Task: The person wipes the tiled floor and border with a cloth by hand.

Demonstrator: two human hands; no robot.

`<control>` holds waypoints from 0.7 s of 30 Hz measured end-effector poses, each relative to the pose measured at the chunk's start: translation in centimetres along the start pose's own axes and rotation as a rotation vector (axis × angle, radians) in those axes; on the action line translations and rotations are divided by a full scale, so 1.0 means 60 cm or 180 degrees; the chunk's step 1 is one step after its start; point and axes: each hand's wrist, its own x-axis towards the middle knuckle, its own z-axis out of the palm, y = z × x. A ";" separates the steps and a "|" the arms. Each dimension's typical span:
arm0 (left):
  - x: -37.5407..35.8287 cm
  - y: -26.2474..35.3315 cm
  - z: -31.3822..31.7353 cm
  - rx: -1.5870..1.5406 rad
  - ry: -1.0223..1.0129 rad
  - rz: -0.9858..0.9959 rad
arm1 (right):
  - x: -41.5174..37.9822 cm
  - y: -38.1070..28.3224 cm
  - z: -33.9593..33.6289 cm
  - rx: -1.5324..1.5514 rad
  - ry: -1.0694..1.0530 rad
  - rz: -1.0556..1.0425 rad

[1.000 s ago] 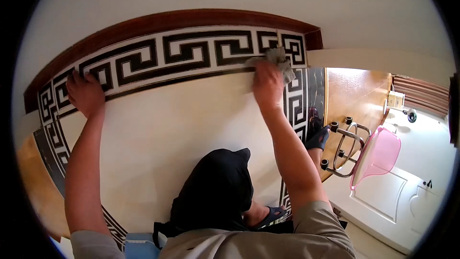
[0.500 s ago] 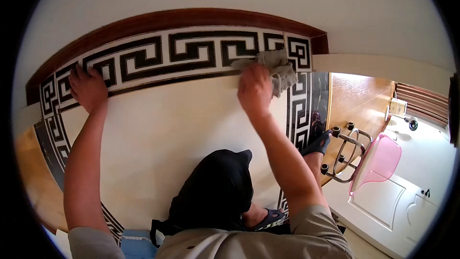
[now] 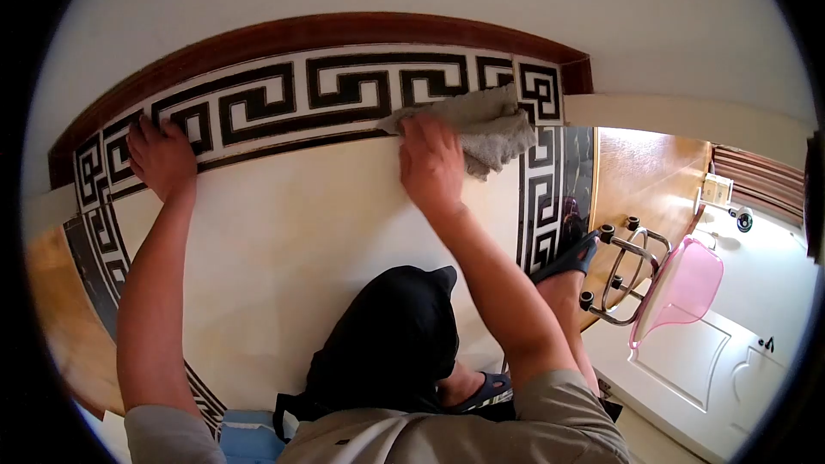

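Note:
My right hand presses a grey cloth against the black-and-white key-pattern tile border. The cloth trails out to the right of the fingers, rumpled and reaching the border's right corner. My left hand rests on the same border near its left corner, fingers spread and nothing in it. Between my arms lies the plain cream floor tile.
A dark red-brown baseboard runs along the wall behind the border. To the right stand a pink-backed stool with metal legs and a white door. My bent knee is close below my right forearm.
My right hand has slid left along the border, drawing the cloth out longer behind it. My left hand stays at the same place on the tiles.

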 end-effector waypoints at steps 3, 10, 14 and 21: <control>0.002 0.001 -0.009 0.0011 0.0000 0.0035 | -0.004 0.043 -0.009 -0.0253 0.0138 0.0022; 0.000 -0.001 0.007 0.0068 0.0115 -0.0010 | 0.004 0.014 0.007 -0.0128 0.0214 -0.0032; -0.002 0.000 -0.005 -0.0065 0.0139 0.0073 | -0.004 0.079 -0.016 -0.0594 0.0360 0.0160; 0.003 -0.002 0.013 0.0016 0.0013 -0.0065 | 0.008 0.020 -0.004 -0.0238 0.0246 0.0024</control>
